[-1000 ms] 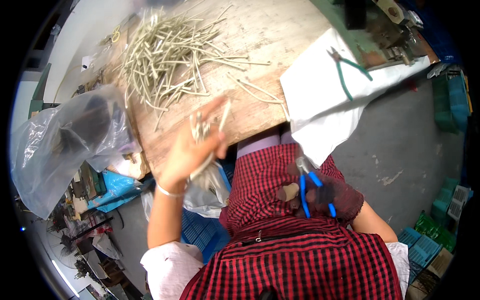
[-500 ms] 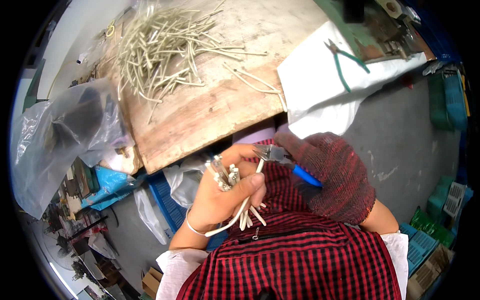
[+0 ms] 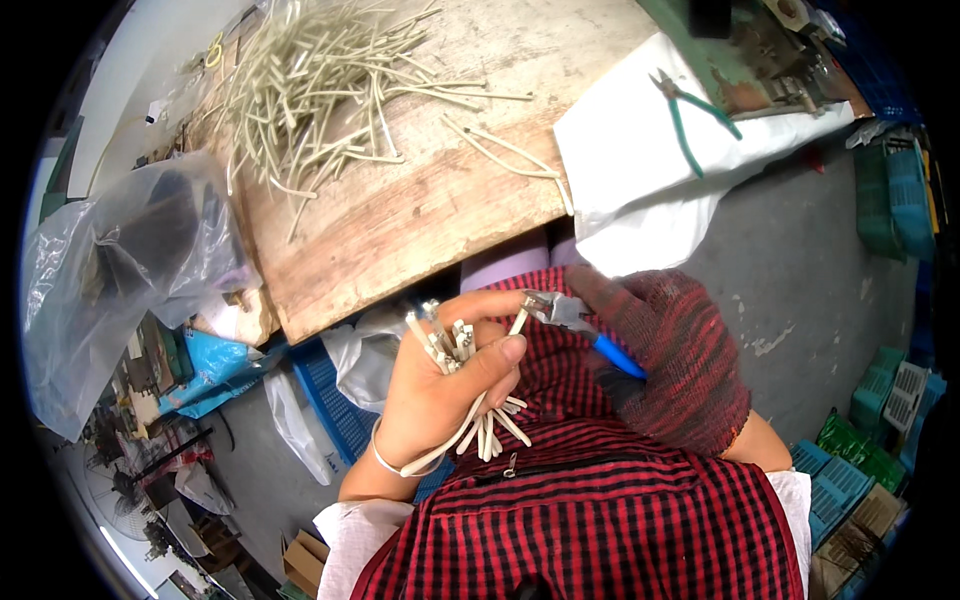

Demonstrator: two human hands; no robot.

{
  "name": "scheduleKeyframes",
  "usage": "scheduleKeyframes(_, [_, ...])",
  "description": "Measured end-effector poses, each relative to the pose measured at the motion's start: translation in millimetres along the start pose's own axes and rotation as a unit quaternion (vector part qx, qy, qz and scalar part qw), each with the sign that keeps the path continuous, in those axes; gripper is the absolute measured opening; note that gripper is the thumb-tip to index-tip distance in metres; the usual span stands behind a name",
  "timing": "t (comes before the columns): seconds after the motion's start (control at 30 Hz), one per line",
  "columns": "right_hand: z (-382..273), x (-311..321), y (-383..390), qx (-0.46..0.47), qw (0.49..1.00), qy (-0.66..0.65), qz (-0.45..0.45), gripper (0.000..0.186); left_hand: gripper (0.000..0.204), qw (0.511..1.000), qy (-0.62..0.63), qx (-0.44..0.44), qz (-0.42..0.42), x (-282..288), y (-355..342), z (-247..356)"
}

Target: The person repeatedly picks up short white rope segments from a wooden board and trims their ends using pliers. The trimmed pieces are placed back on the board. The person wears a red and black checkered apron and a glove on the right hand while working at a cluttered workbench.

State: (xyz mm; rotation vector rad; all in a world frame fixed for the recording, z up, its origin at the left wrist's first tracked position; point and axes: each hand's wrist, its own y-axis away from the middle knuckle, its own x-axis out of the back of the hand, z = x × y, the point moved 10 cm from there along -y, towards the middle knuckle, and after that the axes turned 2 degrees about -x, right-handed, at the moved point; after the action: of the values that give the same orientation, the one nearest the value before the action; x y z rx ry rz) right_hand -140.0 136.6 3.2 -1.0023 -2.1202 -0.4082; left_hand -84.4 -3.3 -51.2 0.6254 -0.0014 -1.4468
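Observation:
A bundle of short cream cords (image 3: 451, 340) is gripped in my bare left hand (image 3: 445, 390), above the red-and-black checked apron (image 3: 580, 520); their lower ends fan out below the fingers. One piece sticks up beside my thumb. My right hand (image 3: 670, 365), in a dark red speckled knitted glove, is wrapped round blue-handled pliers (image 3: 614, 354). The metal jaws are at the upper tip of that piece, near my left index fingertip. A loose pile of similar cords (image 3: 320, 95) lies on the worn wooden table (image 3: 370, 240) in front of me.
At the right, green-handled pliers (image 3: 678, 120) lie on a white sheet (image 3: 625, 190) beside a green machine (image 3: 740, 55). A clear plastic bag (image 3: 120, 290) hangs at the left. A blue crate (image 3: 330, 395) stands below the table edge; stacked plastic baskets (image 3: 905, 400) line the right.
My left hand has come down from the table edge to my lap, and my gloved hand has lifted the blue-handled pliers, bringing their jaws to a cord tip.

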Motion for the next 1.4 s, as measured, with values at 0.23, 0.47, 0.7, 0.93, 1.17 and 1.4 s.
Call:
scheduleKeyframes(0.23, [-22,2,-5,0.03,0.983,0.17,-0.06,0.066,0.028,0.998,-0.034,0.048,0.019,2,2,2])
scheduleKeyframes(0.47, [-18,14,1,0.192,0.931,0.308,-0.044,0.05,0.031,0.983,-0.046,0.169,-0.057,-7,4,0])
scheduleKeyframes(0.7, [-33,30,1,0.285,0.903,0.32,0.036,0.039,0.031,0.964,-0.101,0.204,-0.139,-22,2,-4])
scheduleKeyframes(0.93, [-33,22,2,0.296,0.899,0.323,-0.028,0.036,0.032,0.962,-0.127,0.19,-0.15,-21,5,-5])
scheduleKeyframes(1.17, [11,8,8,0.157,0.987,0.012,-0.012,0.044,0.022,0.968,0.024,0.119,-0.219,-26,8,-6])
scheduleKeyframes(1.4, [83,-5,39,-0.109,0.982,-0.135,0.076,0.054,0.015,0.708,-0.64,-0.255,0.154,32,-74,93])
